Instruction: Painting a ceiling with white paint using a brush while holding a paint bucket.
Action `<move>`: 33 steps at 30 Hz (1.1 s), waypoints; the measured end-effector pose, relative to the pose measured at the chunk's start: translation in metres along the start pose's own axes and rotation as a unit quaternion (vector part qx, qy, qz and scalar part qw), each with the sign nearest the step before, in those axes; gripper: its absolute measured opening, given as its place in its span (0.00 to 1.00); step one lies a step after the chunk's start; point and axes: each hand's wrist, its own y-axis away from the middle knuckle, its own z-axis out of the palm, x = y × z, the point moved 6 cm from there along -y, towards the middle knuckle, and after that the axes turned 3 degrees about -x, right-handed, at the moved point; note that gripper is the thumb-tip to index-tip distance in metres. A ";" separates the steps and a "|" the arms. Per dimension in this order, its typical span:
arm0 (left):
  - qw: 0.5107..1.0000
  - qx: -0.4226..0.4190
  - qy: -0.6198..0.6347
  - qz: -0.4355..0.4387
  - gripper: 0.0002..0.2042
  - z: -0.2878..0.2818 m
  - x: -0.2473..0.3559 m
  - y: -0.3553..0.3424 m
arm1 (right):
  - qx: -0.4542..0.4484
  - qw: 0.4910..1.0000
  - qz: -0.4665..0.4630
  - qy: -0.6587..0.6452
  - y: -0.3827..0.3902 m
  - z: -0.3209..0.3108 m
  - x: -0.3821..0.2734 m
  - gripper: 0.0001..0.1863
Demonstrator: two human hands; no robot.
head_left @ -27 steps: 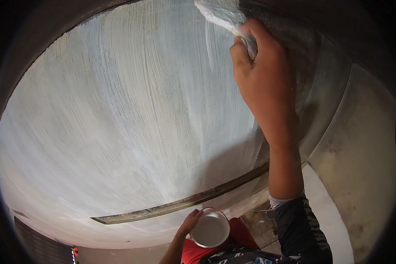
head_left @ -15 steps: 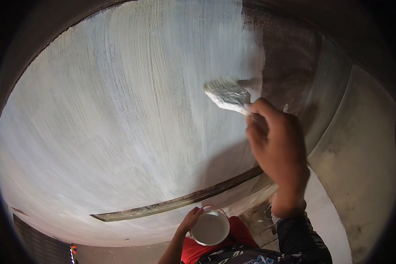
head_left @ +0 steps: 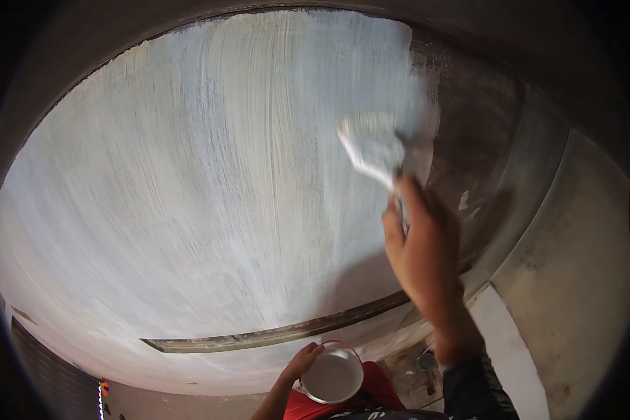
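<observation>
My right hand (head_left: 425, 248) is closed round the handle of a wide paintbrush (head_left: 374, 143) coated in whitish paint. Its bristles point up at the wall (head_left: 259, 175), which is streaked with pale brush marks; motion blurs the brush, so contact with the surface is hard to judge. Low in the picture, close to my body, my left hand (head_left: 305, 360) grips the rim of a round paint bucket (head_left: 332, 376). Whitish paint fills part of the bucket, and its thin handle arches over the far side.
A dark brown unpainted strip (head_left: 469, 133) borders the pale area on the right. Beyond it stands a bare grey wall (head_left: 574, 266). A long dark ledge or groove (head_left: 280, 332) crosses below the painted part. Bottom left is a dark slatted panel (head_left: 49, 364).
The brush and right hand have shifted slightly against the wall, and the brush is more blurred. My left hand still holds the bucket. The whole view has tilted a little.
</observation>
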 end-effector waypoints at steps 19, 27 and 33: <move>0.999 0.002 0.006 0.035 0.28 0.008 0.004 -0.008 | 0.140 0.985 0.051 -0.089 -0.034 -0.081 0.066 0.04; 0.999 0.019 -0.007 0.031 0.29 0.005 -0.014 -0.009 | 0.026 0.997 0.022 -0.076 -0.004 -0.048 0.057 0.07; 0.999 0.008 -0.028 0.033 0.30 0.009 -0.011 -0.014 | 0.099 0.988 -0.009 -0.120 0.013 -0.061 0.008 0.09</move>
